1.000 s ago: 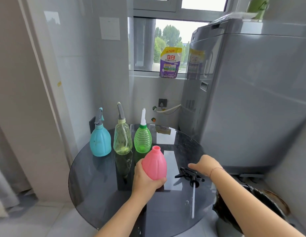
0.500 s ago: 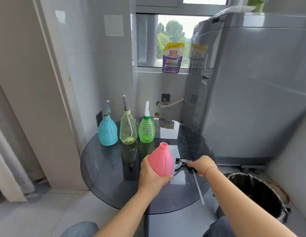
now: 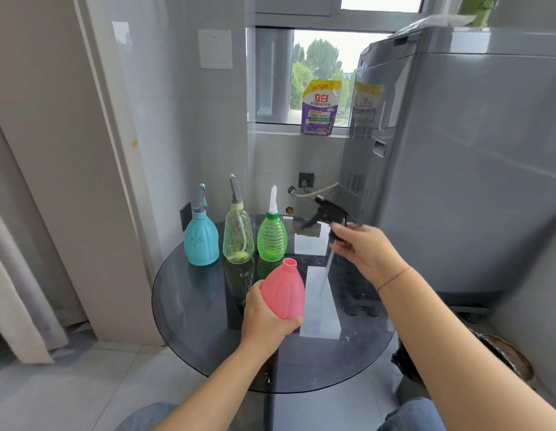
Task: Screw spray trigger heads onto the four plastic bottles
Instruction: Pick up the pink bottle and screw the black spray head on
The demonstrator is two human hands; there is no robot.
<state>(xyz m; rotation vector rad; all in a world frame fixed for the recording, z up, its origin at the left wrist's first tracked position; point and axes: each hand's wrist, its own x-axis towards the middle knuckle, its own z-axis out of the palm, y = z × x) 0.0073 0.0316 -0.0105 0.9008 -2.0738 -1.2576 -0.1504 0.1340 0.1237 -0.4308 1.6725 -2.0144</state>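
Observation:
My left hand [image 3: 266, 315] grips a pink bottle [image 3: 284, 287] near its base, tilted slightly, with its neck bare and uncapped. My right hand [image 3: 365, 250] holds a black spray trigger head [image 3: 328, 213] in the air, up and to the right of the pink bottle's mouth. Its thin clear dip tube [image 3: 325, 275] hangs down beside the bottle. At the back of the round dark glass table [image 3: 183, 309] stand a blue bottle [image 3: 201, 241], a clear yellowish bottle [image 3: 238, 239] and a green ribbed bottle [image 3: 272, 239], each with a trigger head on top.
A grey washing machine [image 3: 475, 169] rises close on the right of the table. A purple detergent pouch [image 3: 321, 107] stands on the window sill. A dark bin [image 3: 506, 356] sits on the floor at the lower right. A tiled wall is on the left.
My right hand has lifted the black trigger head off the table, so its tube now hangs beside the pink bottle. The left hand has kept its grip on the bottle.

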